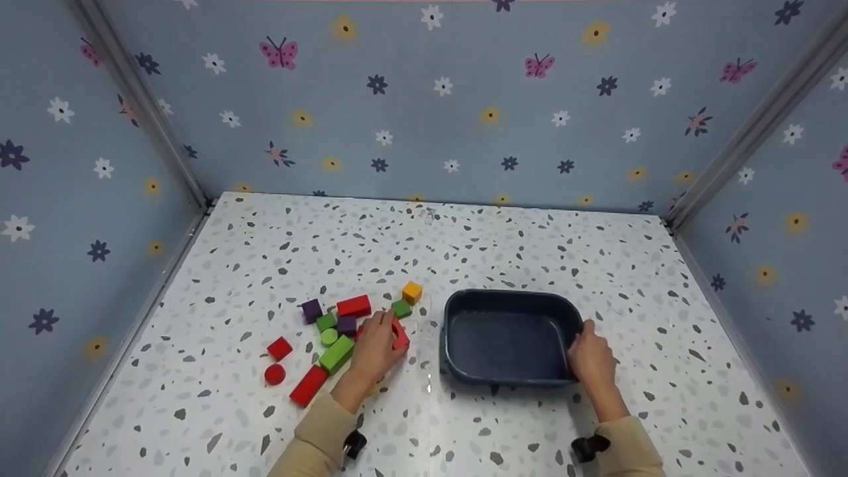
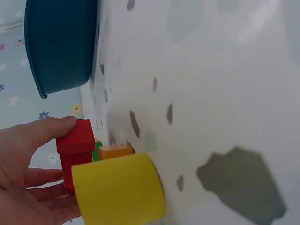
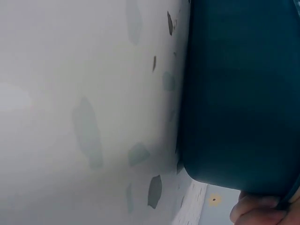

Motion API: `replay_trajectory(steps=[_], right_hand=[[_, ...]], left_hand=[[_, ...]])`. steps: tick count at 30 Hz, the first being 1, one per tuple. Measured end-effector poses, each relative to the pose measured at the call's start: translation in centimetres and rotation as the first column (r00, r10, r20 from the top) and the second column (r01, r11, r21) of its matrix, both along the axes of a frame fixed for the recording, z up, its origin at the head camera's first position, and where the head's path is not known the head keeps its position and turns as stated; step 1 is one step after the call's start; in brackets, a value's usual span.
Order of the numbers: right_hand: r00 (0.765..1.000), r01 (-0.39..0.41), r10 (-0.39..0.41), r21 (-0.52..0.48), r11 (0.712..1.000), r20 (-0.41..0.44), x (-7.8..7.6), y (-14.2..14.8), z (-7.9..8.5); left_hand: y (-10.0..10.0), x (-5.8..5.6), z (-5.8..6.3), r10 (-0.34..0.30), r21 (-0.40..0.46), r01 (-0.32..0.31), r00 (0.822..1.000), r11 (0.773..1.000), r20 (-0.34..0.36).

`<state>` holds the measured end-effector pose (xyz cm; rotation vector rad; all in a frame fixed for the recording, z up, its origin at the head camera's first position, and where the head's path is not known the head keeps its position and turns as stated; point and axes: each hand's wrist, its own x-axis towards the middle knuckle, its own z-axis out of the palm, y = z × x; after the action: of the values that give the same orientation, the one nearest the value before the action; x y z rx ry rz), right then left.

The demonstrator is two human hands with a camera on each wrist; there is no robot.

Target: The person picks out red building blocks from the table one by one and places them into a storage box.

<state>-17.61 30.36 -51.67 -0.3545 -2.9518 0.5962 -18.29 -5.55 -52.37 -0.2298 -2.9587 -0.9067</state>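
Observation:
My left hand point(image 1: 377, 348) pinches a red block point(image 1: 399, 334) with a wider end, at the right side of a group of toy blocks. In the left wrist view the thumb lies on the wider end of this red block point(image 2: 76, 147), with the other fingers along its far side. A yellow cylinder point(image 2: 124, 190) stands close by, overlapping part of the red block there. My right hand point(image 1: 591, 354) grips the right rim of a dark blue rectangular tub point(image 1: 507, 383), which sits on the table. The right wrist view has fingers point(image 3: 258, 208) at the tub's edge.
Left of the left hand lie a green bar point(image 1: 336, 354), red bars point(image 1: 309, 385), a red cylinder point(image 1: 275, 374), a red cube point(image 1: 279, 348) and purple cubes point(image 1: 311, 311). Beyond it are an orange cube point(image 1: 412, 292) and a green block point(image 1: 402, 309). Flowered panels point(image 1: 424, 132) enclose the speckled table point(image 1: 331, 238).

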Motion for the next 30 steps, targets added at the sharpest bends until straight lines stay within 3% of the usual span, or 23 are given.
replay_trajectory(steps=[8,16,23,30], right_hand=[[1.0,0.009,-0.009,0.003,1.0,0.022,0.0,0.1,-0.1],[1.0,0.004,-0.004,-0.006,1.0,0.031,-0.1,0.0,0.2],[1.0,-0.003,0.003,0.002,1.0,0.014,-0.1,0.0,0.0],[1.0,0.002,-0.002,0.005,1.0,0.006,-0.2,0.0,0.1]], left_hand=[[0.8,1.0,1.4,0.014,0.006,-0.014,1.0,1.0,0.018],[2.0,1.9,3.4,-0.017,0.029,0.018,0.999,0.999,-0.03],[3.1,2.5,4.6,-0.068,0.054,0.074,0.991,0.996,-0.114],[4.3,2.4,5.3,-0.099,0.062,0.103,0.993,0.993,-0.061]])
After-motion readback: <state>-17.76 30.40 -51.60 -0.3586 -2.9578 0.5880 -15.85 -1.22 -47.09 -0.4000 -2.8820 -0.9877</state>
